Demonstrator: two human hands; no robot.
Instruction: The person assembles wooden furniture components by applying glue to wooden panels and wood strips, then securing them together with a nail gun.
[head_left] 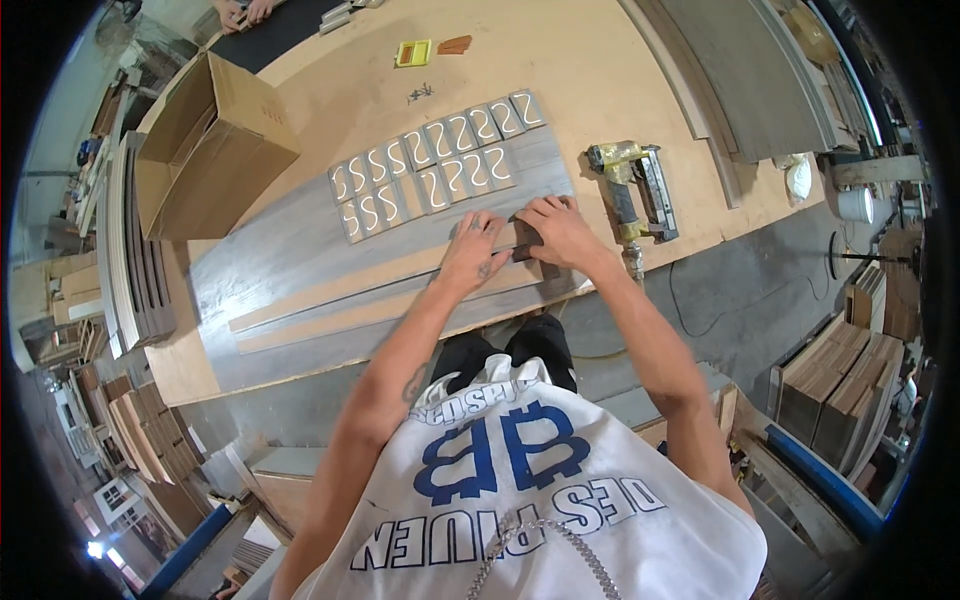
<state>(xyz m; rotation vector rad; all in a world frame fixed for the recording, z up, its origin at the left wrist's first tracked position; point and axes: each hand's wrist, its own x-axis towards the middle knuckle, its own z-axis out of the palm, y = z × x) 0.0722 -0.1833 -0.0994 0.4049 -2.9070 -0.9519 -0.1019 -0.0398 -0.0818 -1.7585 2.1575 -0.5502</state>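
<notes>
Both my hands reach over a long grey wood panel (270, 250) on the bench. My left hand (474, 250) is bent, its fingertips at a small grey wood block (509, 238) between the hands. On the block's right side, my right hand (560, 234) has its fingers curled round it; their undersides are hidden. Two long tan strips (330, 300) run along the panel below the hands. Beyond my fingers, several small grey blocks (440, 145) lie in two rows, each with a white squiggle of what looks like glue.
A yellowish nail gun (625, 190) lies right of the panel. An open cardboard box (215, 150) stands at left, near stacked boards (135, 260). A yellow tray (412, 53) and small orange pieces (454, 45) sit farther back. Long boards (740, 75) lie at far right. Another person's hands (243, 12) show at the top.
</notes>
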